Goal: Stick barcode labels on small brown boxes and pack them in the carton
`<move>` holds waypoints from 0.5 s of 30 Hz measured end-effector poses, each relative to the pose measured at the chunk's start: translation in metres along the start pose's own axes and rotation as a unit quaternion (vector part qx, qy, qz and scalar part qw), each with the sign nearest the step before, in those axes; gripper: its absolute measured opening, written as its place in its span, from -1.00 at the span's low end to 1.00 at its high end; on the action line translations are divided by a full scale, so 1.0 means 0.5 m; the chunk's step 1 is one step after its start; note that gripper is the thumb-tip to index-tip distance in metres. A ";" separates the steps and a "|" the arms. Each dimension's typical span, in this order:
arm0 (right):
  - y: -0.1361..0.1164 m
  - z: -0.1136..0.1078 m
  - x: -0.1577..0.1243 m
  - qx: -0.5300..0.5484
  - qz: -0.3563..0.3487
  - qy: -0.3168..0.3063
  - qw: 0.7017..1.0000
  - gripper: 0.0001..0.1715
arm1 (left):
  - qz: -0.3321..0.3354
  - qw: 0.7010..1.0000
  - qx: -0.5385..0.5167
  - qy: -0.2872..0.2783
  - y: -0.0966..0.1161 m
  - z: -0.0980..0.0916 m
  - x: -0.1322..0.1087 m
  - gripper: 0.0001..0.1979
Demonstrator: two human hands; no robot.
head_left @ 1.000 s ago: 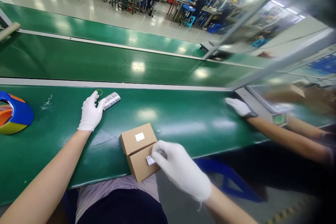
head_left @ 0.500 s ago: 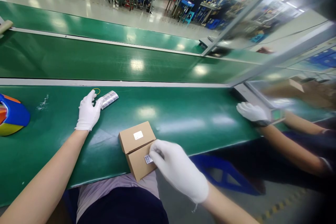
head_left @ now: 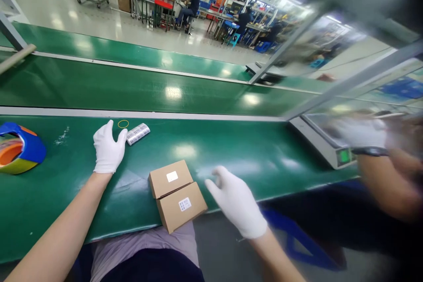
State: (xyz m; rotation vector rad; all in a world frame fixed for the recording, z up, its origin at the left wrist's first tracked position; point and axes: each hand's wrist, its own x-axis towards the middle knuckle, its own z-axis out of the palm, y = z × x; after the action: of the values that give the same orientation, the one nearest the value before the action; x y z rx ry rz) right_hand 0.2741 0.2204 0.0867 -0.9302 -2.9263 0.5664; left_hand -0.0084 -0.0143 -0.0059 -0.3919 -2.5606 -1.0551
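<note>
Two small brown cardboard boxes lie side by side at the near edge of the green bench [head_left: 231,154]; the far box [head_left: 170,178] and the near box [head_left: 181,206] each carry a white label. My right hand [head_left: 236,202], in a white glove, hovers just right of the boxes with fingers spread, holding nothing. My left hand [head_left: 107,150], also gloved, rests flat on the bench, fingers extended toward a roll of barcode labels [head_left: 138,133] and a yellow rubber band [head_left: 123,124].
A blue, orange and yellow tape dispenser [head_left: 18,150] sits at the left. A co-worker's blurred gloved hand [head_left: 360,132] and forearm reach over a scale [head_left: 330,145] at the right. A green conveyor belt [head_left: 132,88] runs behind the bench.
My right hand has lifted off the near box's label and moved right, opening. The co-worker's hand moved from the bench up over the scale. My left hand stayed put.
</note>
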 end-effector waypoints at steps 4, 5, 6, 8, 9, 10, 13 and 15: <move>-0.026 0.005 0.041 0.147 -0.171 0.046 0.973 -0.79 | 0.207 0.978 -0.014 -0.025 0.140 -0.101 -0.104 -0.49; -0.042 0.011 0.054 0.168 -0.219 0.042 0.960 -0.76 | 0.277 0.958 -0.027 -0.070 0.180 -0.121 -0.150 -0.55; -0.059 0.019 0.069 0.186 -0.260 0.030 0.947 -0.73 | 0.332 0.934 -0.024 -0.126 0.217 -0.134 -0.200 -0.59; -0.088 0.034 0.100 0.217 -0.309 -0.020 0.926 -0.69 | 0.402 0.894 0.000 -0.198 0.268 -0.141 -0.290 -0.60; -0.098 0.041 0.114 0.228 -0.314 -0.061 0.920 -0.67 | 0.410 0.884 0.021 -0.223 0.279 -0.137 -0.322 -0.59; -0.104 0.045 0.126 0.234 -0.307 -0.106 0.916 -0.67 | 0.416 0.875 0.039 -0.244 0.280 -0.131 -0.341 -0.60; -0.097 0.045 0.146 0.228 -0.248 -0.181 0.924 -0.64 | 0.413 0.856 0.072 -0.303 0.239 -0.129 -0.325 -0.69; -0.082 0.039 0.141 0.221 -0.210 -0.173 0.937 -0.59 | 0.410 0.852 0.076 -0.317 0.199 -0.150 -0.276 -0.68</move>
State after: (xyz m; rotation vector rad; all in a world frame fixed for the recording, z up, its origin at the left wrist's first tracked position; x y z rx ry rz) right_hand 0.1910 0.2225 0.0761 -0.1573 -2.9257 1.3823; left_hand 0.1692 -0.0168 0.0491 -1.8338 -2.4593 -0.4143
